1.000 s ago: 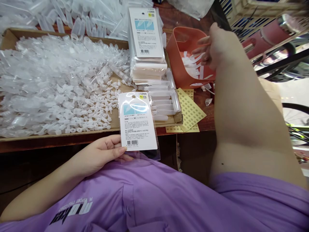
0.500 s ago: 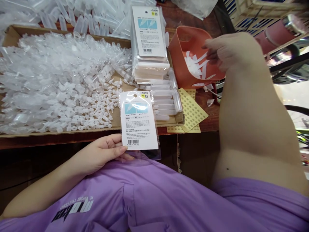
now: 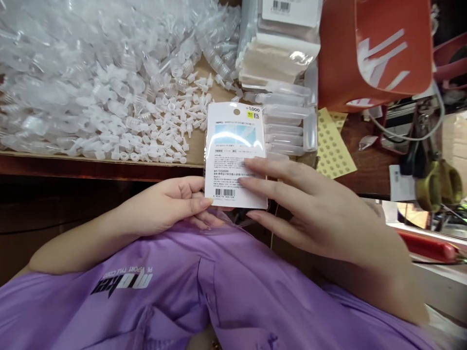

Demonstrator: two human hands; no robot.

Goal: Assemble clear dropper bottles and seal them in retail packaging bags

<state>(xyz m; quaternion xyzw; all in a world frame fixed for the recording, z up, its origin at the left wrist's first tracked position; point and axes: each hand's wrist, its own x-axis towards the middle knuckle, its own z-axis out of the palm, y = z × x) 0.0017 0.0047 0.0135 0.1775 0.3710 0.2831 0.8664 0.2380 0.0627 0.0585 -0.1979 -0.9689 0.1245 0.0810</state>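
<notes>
My left hand (image 3: 168, 206) pinches the lower left corner of a clear packet with a white printed card (image 3: 235, 155), held upright over my lap. My right hand (image 3: 310, 206) lies against the packet's right side with its fingers stretched out and resting on the card's face. Whether a white strip from the bin is under those fingers I cannot make out. Just beyond the packet, clear plastic tubes (image 3: 288, 129) lie in a row at the right end of a cardboard tray (image 3: 195, 150).
The tray holds a heap of clear bottles and small white caps (image 3: 109, 97). A stack of finished packets (image 3: 277, 53) stands behind the tubes. An orange bin (image 3: 335, 58) with white strips, a yellow sticker sheet (image 3: 333, 148) and scissors (image 3: 436, 182) lie to the right.
My right hand has come back from the orange bin and now rests on the packet. The camera has tilted down and moved closer. The left hand has kept its hold.
</notes>
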